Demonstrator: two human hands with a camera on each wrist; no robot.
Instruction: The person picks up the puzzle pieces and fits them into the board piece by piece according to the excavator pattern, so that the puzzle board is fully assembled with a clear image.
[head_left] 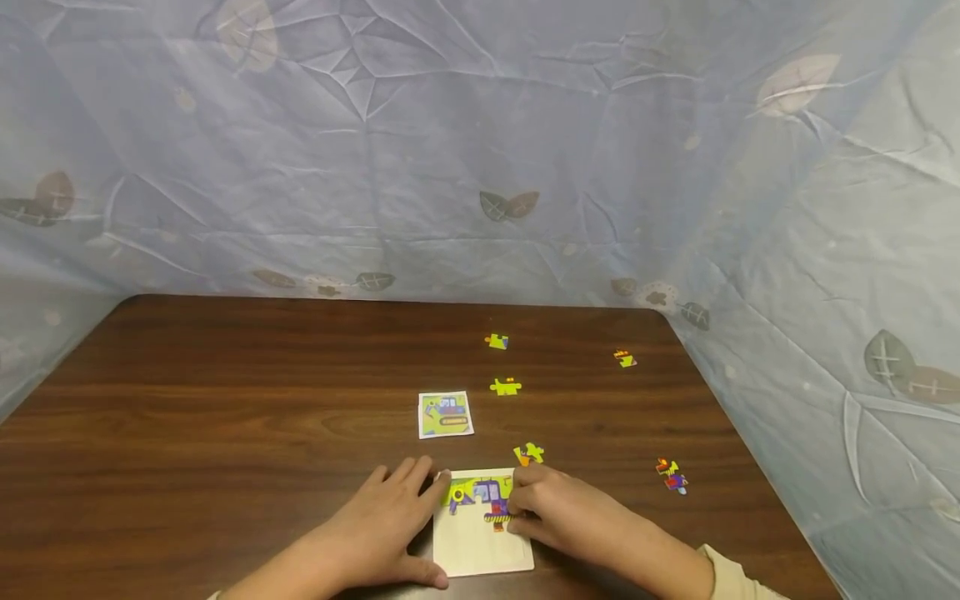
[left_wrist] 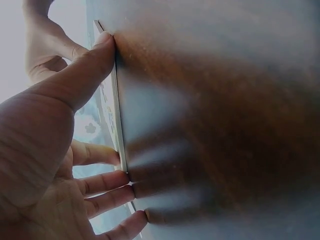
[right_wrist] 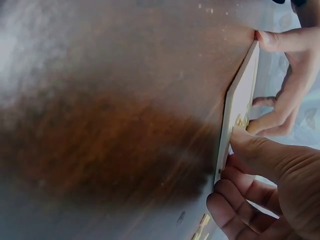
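Note:
A pale square puzzle board (head_left: 476, 552) lies on the table before me, its upper part covered by joined pieces with a purple vehicle (head_left: 487, 492) on green. My left hand (head_left: 378, 529) spans the board's left side, the thumb at its near corner and the fairly straight fingers along its edge. At the right edge, my right hand (head_left: 566, 515) has its fingers curled and pinches a puzzle piece against the board; the fingers mostly hide that piece. In the right wrist view, the right thumb (right_wrist: 247, 145) presses on the board's face.
A small picture card (head_left: 446, 415) of a digger lies beyond the board. Loose pieces lie around: a green-and-orange one (head_left: 531, 452) just past the board, green ones (head_left: 506, 387) farther off, and a red-and-purple cluster (head_left: 672, 477) to the right. Cloth hangs behind the table.

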